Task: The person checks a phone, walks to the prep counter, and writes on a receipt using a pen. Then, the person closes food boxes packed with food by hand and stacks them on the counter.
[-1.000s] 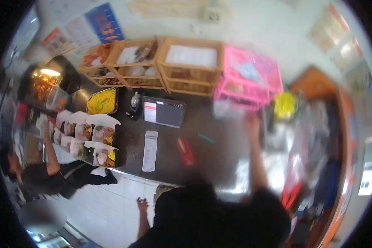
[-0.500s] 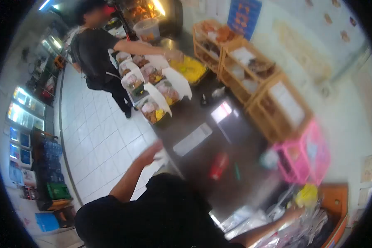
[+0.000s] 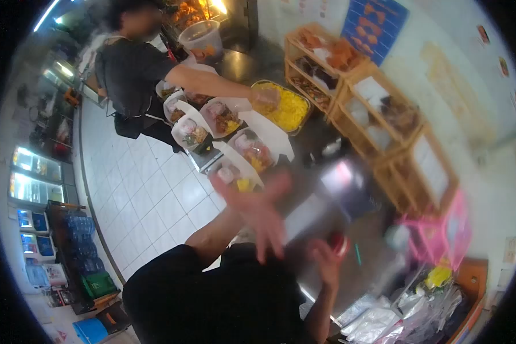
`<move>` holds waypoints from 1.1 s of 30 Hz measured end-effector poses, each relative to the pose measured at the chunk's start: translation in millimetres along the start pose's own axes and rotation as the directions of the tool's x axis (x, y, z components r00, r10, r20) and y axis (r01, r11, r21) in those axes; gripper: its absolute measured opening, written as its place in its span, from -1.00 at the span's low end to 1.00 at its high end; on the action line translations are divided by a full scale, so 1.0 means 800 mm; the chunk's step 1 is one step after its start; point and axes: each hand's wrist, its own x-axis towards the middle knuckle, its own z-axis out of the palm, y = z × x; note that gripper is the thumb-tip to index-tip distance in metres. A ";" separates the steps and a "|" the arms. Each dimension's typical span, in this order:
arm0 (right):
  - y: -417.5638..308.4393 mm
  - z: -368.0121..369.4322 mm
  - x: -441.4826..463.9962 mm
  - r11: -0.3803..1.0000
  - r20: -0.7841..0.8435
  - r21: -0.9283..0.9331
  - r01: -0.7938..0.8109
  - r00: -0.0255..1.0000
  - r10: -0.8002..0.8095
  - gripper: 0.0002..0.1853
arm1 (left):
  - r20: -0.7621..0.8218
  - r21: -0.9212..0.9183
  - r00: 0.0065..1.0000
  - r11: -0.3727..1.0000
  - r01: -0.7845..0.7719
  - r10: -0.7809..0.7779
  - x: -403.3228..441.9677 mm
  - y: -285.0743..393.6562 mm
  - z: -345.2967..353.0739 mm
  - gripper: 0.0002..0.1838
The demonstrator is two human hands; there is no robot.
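My left hand (image 3: 255, 209) is stretched out over the near edge of the counter, its fingers spread and blurred, with nothing visible in it. Just beyond it stand several open white takeaway boxes (image 3: 252, 150) with rice, meat and yellow food inside. My right hand (image 3: 327, 265) is over the counter, its fingers around a small red object (image 3: 341, 245) whose kind is too blurred to tell. A thin green stick-like item (image 3: 358, 254) lies just right of it.
A co-worker (image 3: 129, 74) reaches a hand (image 3: 265, 98) into a tray of yellow food (image 3: 289, 112). Wooden shelf boxes (image 3: 355, 123) line the wall, with a pink basket (image 3: 441, 229) at their near end. Plastic bags (image 3: 372, 327) lie at the lower right.
My right hand has moved from the plastic bags to the red object on the counter. My left hand has come forward over the counter edge towards the boxes. The view has shifted slightly.
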 end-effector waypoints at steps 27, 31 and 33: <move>0.073 0.160 0.199 0.287 -0.562 -0.803 -0.523 0.824 -0.070 -0.11 | -0.458 0.779 0.852 -0.575 0.248 -0.253 -0.042 0.137 -0.282 -0.74; 0.039 0.163 0.271 0.644 -0.325 -0.718 -0.264 0.945 0.026 -0.40 | -0.389 0.820 0.904 -0.514 0.251 -0.178 -0.050 0.128 -0.290 -0.77; 0.036 0.178 0.312 0.688 -0.178 -0.710 -0.151 0.983 0.032 -0.47 | -0.334 0.854 0.937 -0.454 0.256 -0.100 -0.041 0.132 -0.282 -0.78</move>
